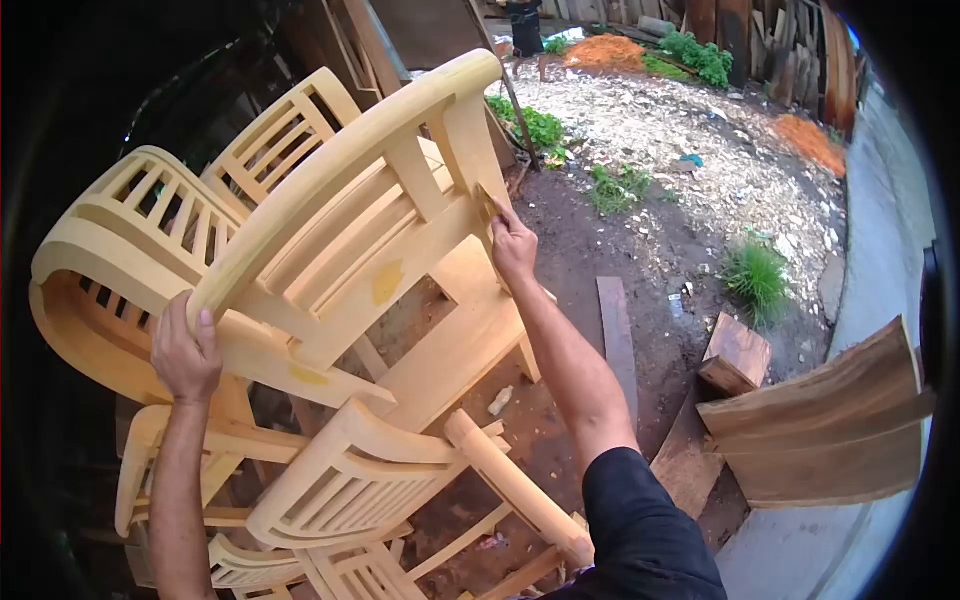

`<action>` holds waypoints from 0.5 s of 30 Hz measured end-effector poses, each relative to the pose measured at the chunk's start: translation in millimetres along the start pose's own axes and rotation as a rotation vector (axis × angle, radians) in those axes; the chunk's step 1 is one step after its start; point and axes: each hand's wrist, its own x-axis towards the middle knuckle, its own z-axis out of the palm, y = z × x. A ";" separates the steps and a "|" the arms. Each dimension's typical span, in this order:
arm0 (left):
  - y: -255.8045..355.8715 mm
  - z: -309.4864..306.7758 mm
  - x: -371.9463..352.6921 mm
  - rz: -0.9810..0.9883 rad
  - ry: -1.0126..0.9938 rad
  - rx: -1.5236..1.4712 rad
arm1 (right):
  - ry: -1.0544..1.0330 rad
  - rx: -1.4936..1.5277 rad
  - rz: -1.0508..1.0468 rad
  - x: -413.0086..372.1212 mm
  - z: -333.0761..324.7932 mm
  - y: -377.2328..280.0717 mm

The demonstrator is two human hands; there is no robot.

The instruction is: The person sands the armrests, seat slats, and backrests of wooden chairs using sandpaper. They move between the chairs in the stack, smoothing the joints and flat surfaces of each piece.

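Note:
A pale wooden chair [360, 145] with a curved top rail and slatted back is tilted in front of me. My left hand [187, 350] is closed around the lower left end of its rail. At the upper right, my right hand [514, 247] pinches a small brown piece of sandpaper [487, 200] against the edge of the side post. Yellow filler-like patches [387, 282] mark the lower back rail. Below it lies another slatted chair back [365, 480].
More unfinished chairs [150, 215] crowd the left and lower side. On the right, curved wooden boards [820, 420] lean near a concrete strip [880, 220]. Wood chips [690, 140] cover the ground beyond, with grass tufts [755, 275]. A plank [617, 335] lies on the dirt.

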 end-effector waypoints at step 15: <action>3.5 -0.8 1.8 0.026 0.017 -0.011 | 0.189 -0.219 -0.488 -23.1 68.5 40.1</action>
